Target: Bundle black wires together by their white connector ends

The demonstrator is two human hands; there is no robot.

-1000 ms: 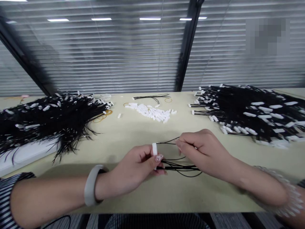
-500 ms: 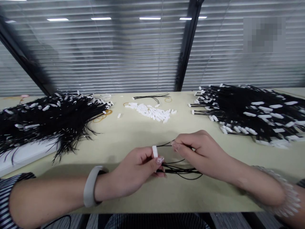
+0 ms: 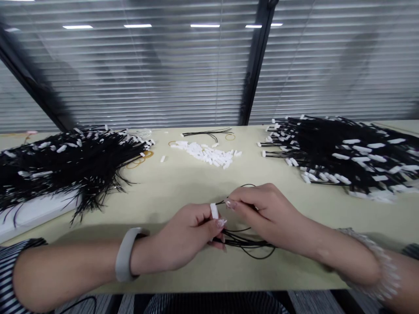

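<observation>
Near the front of the table, my left hand (image 3: 193, 235) is closed, pinching a white plastic connector housing (image 3: 214, 211) between thumb and forefinger. Thin black wires (image 3: 248, 241) run from that hand toward the right and pass under my right hand (image 3: 265, 213). The right thumb and forefinger pinch a black wire (image 3: 221, 202) close to the housing's upper end. Whether the wire's tip sits inside the housing is too small to tell.
Loose white housings (image 3: 209, 153) lie mid-table, with a few black wires (image 3: 207, 132) behind them. A heap of black wires with white connectors (image 3: 108, 152) is on the left, partly over a white box (image 3: 42, 213). Another wire heap (image 3: 327, 144) lies right. Window blinds (image 3: 157, 78) stand behind.
My right hand has moved left, bringing its pinched wire closer to the housing. A wire loop now shows above the right hand. The left hand keeps hold of the housing, nearly still.
</observation>
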